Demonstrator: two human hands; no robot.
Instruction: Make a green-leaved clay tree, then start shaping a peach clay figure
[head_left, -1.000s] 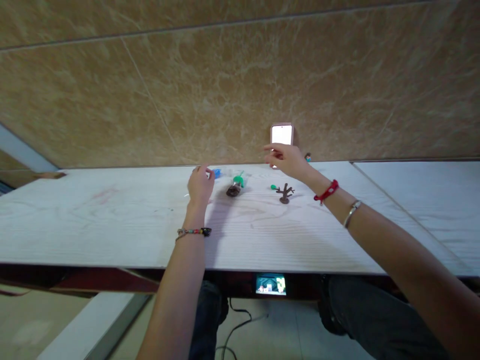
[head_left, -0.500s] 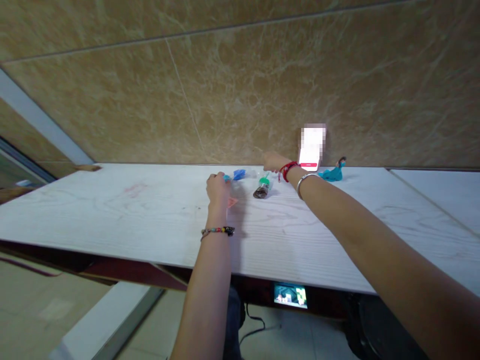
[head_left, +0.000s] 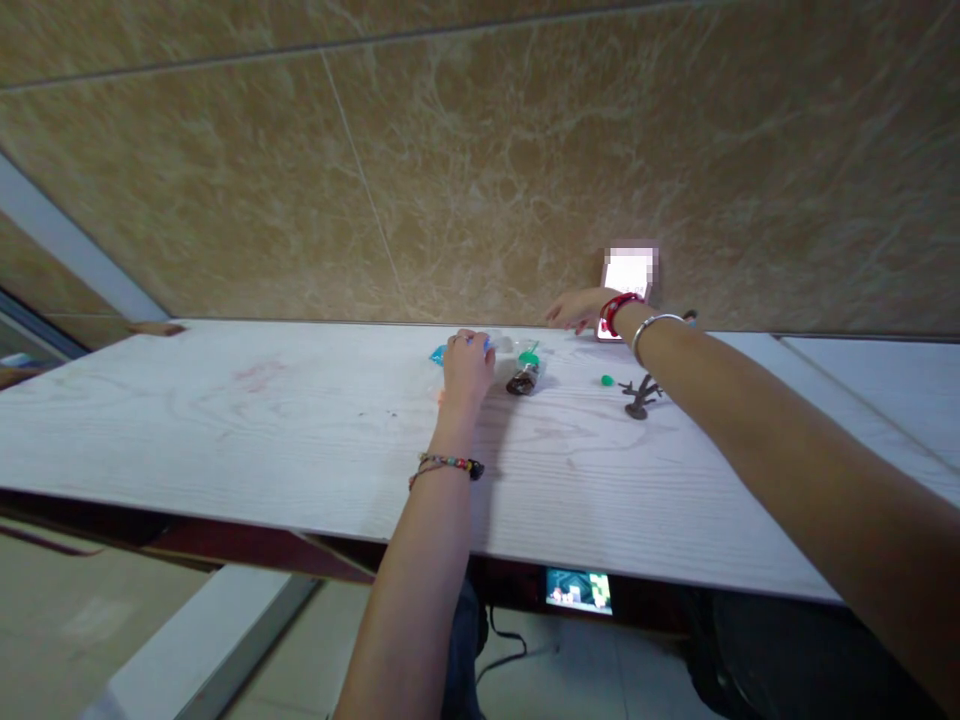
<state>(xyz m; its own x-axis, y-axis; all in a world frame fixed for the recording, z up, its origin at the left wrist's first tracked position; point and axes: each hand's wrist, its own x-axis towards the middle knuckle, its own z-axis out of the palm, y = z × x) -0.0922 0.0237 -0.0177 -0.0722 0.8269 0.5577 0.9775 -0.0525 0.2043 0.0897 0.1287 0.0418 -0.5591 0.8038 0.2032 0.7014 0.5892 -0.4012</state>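
Note:
My left hand (head_left: 469, 368) reaches over the table with its fingers curled down on a small blue packet (head_left: 488, 343), which shows past the fingertips. A lighter blue packet (head_left: 437, 355) lies just left of that hand, and a pale orange piece (head_left: 441, 398) is partly hidden by it. My right hand (head_left: 579, 309) hovers near the wall, fingers stretched apart, with nothing visible in it. Between the hands lies a clear bag (head_left: 523, 376) with dark brown and green pieces. A brown tree-shaped toy piece (head_left: 640, 398) stands under my right forearm, beside a small green piece (head_left: 607, 380).
A lit phone (head_left: 627, 272) leans on the tan marbled wall (head_left: 480, 180), partly behind my right wrist. The white wood-grain table (head_left: 300, 430) runs along the wall. Below its front edge a second lit screen (head_left: 578, 590) shows. A dark seat (head_left: 787, 650) is at lower right.
My left hand has moved right, from beside the lighter blue packet onto the blue one. My right hand has moved right; the brown and green pieces now show below its forearm, which covers the teal item.

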